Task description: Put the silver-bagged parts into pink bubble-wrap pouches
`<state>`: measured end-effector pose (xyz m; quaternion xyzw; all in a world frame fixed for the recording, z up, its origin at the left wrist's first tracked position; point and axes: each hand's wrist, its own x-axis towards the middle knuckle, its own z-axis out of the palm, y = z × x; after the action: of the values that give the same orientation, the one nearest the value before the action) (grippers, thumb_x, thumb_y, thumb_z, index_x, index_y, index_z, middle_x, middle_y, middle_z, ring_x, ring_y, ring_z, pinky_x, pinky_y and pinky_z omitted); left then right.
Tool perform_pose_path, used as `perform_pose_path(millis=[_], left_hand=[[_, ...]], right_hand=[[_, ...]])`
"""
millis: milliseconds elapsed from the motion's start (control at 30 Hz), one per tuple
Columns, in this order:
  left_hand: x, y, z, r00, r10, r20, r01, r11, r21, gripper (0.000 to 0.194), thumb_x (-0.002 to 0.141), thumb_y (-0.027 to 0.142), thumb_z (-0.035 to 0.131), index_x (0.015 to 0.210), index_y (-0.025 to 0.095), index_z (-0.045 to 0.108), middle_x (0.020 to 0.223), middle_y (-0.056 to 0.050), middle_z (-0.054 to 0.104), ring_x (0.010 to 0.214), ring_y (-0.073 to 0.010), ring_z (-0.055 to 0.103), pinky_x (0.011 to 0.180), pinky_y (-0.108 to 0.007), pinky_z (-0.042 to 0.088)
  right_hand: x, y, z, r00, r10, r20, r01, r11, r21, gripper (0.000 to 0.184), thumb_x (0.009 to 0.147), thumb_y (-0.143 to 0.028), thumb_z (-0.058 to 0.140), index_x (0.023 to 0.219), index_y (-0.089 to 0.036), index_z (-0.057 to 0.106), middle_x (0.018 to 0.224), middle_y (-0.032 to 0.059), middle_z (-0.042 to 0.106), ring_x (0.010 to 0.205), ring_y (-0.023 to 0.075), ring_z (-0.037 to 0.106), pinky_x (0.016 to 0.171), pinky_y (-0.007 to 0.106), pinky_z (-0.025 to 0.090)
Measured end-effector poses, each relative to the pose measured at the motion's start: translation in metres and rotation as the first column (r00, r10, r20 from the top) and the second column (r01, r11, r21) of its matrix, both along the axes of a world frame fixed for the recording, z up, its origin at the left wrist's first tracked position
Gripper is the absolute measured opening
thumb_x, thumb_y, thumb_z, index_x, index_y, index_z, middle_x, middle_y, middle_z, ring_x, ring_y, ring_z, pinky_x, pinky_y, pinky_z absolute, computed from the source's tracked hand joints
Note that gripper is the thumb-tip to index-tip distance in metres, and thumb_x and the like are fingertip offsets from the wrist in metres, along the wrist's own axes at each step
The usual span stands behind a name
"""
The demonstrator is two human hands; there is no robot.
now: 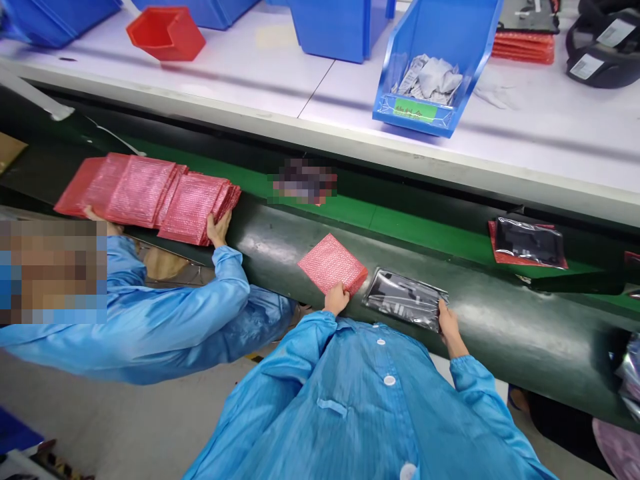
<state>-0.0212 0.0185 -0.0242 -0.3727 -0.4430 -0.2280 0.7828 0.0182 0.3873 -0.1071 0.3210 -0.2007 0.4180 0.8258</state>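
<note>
My left hand [337, 299] has its fingers closed on the lower corner of a pink bubble-wrap bag [331, 262], which is turned like a diamond over the dark green work surface. My right hand [449, 325] pinches the right end of a flat black part in a transparent plastic bag [405, 298]. This bagged part lies slightly tilted, just right of the bubble-wrap bag. What the part is, I cannot make out through the shiny film.
Left, a co-worker's hands [219, 229] hold stacked pink bubble-wrap bags [143, 190]. On the green belt [370, 217] another bagged black part [530, 241] lies on pink wrap. Beyond, a white shelf [260, 87] carries blue bins [425, 80] and a red bin [167, 33].
</note>
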Motion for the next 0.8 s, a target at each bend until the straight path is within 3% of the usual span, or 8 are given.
perform_pose_path(millis=[167, 400, 600, 800], left_hand=[[0.009, 0.004, -0.004, 0.998, 0.061, -0.016, -0.061, 0.998, -0.007, 0.019, 0.101, 0.018, 0.046, 0.114, 0.019, 0.06, 0.121, -0.016, 0.071, 0.115, -0.0264, 0.067, 0.094, -0.034, 0.048], [0.009, 0.008, -0.01, 0.99, 0.142, -0.014, -0.141, 0.989, 0.032, 0.028, 0.103, 0.018, 0.043, 0.127, 0.017, 0.056, 0.132, -0.017, 0.066, 0.121, -0.0271, 0.067, 0.1, -0.036, 0.05], [0.004, 0.008, -0.008, 0.985, 0.159, 0.068, -0.163, 0.984, 0.073, 0.037, 0.099, 0.022, 0.05, 0.135, 0.015, 0.053, 0.135, -0.02, 0.066, 0.124, -0.0284, 0.067, 0.101, -0.036, 0.051], [-0.01, 0.004, -0.008, 0.969, 0.177, 0.174, -0.19, 0.98, 0.064, 0.033, 0.094, 0.031, 0.06, 0.123, 0.016, 0.064, 0.123, -0.019, 0.073, 0.119, -0.0314, 0.07, 0.097, -0.038, 0.054]], right_hand=[[0.005, -0.026, 0.0, 0.979, -0.194, 0.061, 0.184, 0.973, 0.137, 0.068, 0.073, -0.085, 0.058, 0.07, -0.018, 0.066, 0.067, 0.0077, 0.067, 0.071, 0.0251, 0.063, 0.066, 0.034, 0.048], [0.019, -0.057, 0.013, 0.94, -0.341, -0.012, 0.339, 0.928, 0.155, 0.069, 0.071, -0.092, 0.052, 0.064, -0.023, 0.057, 0.067, 0.0073, 0.065, 0.077, 0.0276, 0.061, 0.074, 0.037, 0.048], [0.015, -0.061, 0.021, 0.938, -0.345, -0.015, 0.339, 0.912, 0.229, 0.059, 0.066, -0.078, 0.067, 0.077, -0.02, 0.068, 0.078, 0.0088, 0.072, 0.084, 0.0301, 0.066, 0.079, 0.04, 0.051], [0.008, -0.06, 0.027, 0.96, -0.279, 0.012, 0.259, 0.906, 0.334, 0.054, 0.057, -0.07, 0.076, 0.078, -0.02, 0.071, 0.078, 0.0085, 0.075, 0.082, 0.0308, 0.067, 0.078, 0.042, 0.052]])
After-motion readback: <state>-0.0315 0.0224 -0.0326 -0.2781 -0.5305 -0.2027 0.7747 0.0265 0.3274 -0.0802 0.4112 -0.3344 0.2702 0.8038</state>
